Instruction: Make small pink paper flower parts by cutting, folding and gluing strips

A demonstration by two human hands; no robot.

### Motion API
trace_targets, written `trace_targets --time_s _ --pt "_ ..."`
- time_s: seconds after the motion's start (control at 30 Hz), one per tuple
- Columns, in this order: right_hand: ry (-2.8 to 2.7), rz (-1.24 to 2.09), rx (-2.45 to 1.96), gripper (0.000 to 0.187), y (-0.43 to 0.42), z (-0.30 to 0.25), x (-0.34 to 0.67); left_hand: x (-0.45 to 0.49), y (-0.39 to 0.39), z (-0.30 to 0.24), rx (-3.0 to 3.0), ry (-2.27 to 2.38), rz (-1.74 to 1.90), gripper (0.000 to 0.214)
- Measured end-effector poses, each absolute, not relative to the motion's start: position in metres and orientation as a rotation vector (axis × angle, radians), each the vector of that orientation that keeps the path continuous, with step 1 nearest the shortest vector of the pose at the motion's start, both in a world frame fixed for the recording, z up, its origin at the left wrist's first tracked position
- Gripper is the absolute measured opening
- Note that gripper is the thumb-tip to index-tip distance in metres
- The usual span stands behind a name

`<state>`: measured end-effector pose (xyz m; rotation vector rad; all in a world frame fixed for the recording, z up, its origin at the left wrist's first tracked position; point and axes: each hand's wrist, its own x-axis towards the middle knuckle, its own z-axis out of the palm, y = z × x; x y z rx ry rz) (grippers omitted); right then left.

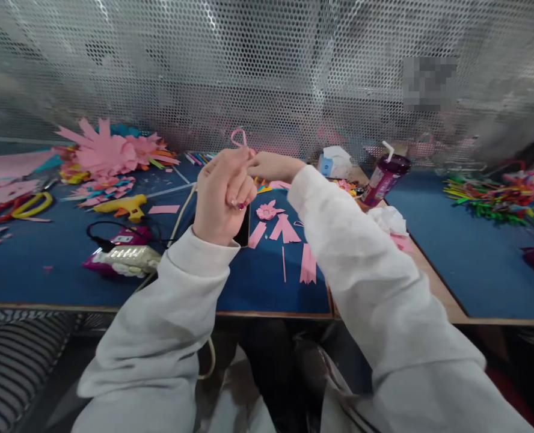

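Note:
My left hand (228, 192) is raised over the table with its fingers curled, pinching a narrow pink paper strip (239, 133) bent into a loop that stands above the fingertips. My right hand (273, 167) reaches in from the right, and its fingertips meet the left ones at the base of the loop; they are partly hidden. Beneath the hands lie a small pink paper flower (269, 210), a cut pink piece (285, 229), a fringed pink piece (308, 264) and a thin strip (284, 264). A dark phone-like object (243, 236) shows partly behind my left wrist.
Left are a yellow glue gun (129, 207), yellow-handled scissors (32, 205), a power strip (127, 257) with cables, and large pink paper flowers (107, 153). Right are a drink bottle (385, 179) with a straw, a tissue pack (334, 162) and colourful strips (497, 195). Perforated metal (267, 72) stands behind.

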<state>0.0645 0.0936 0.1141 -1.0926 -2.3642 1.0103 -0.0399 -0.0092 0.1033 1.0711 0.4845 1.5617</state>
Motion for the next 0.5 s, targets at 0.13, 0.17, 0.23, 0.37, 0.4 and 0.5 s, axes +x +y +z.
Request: trace_targets --time_s 0.13,0.17,0.23,0.37,0.4,0.5 --pt "-2.181 0.998 -1.128 0.017 0.061 0.119 0.120 -0.024 -0.016 0.088 1.167 0.497 1.410 0.021" --pt "-2.125 1.062 -1.088 0.014 0.049 0.119 0.134 -0.019 -0.016 0.082 1.186 0.510 1.351 0.020" --pt "-2.047 1.204 -1.020 0.012 0.025 0.114 0.158 -0.009 -0.017 0.070 1.218 0.544 1.249 0.018" --pt "-1.897 1.293 -1.075 0.014 -0.017 0.088 0.188 0.005 -0.022 0.047 1.230 0.605 1.134 0.018" --pt "-1.828 1.281 -1.082 0.016 -0.024 0.080 0.192 0.007 -0.023 0.042 1.233 0.619 1.084 0.018" --pt "-1.748 1.282 -1.067 0.019 -0.039 0.060 0.202 0.012 -0.030 0.031 1.254 0.655 0.931 0.020"
